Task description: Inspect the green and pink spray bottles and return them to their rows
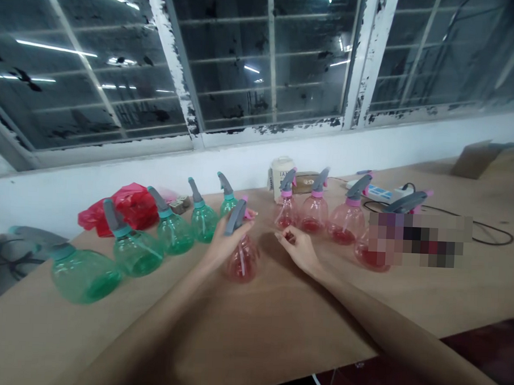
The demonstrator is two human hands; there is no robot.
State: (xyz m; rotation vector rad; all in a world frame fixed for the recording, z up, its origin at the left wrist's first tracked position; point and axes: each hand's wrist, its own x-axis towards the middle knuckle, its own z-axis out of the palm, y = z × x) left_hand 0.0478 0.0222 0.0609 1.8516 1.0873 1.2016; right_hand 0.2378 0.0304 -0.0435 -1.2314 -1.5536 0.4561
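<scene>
Currently, from the head camera, a round, see-through pink plastic spray bottle (242, 261) is standing roughly upright on a brown tabletop (254, 343), in front of and slightly left of a cream-coloured, lettered cylindrical container (278, 172). The left hand (225, 240) is gripping this bottle, its fingers closed around the neck and the base of the grey spray head (238, 216). The right hand (301, 251) is hanging in front of and slightly right of the container, apart from the bottle, its fingers loosely curled; whether it is holding anything small, I cannot tell. Left of the container, green plastic spray bottles (175, 232) are forming a slanting row; matching pink spray bottles (313, 215) are lining up from just in front of it towards its right.

Judging by the shallow red liquid inside, the held bottle is probably weighing little, its weight sitting low. Its smooth, bulging wall is likely giving slightly under pressure and offering a slippery hold. The narrow neck, probably stiffer, is providing the surest place to grasp, with fingers staying clear of the pink trigger (249, 214), which could squirt if squeezed.
</scene>
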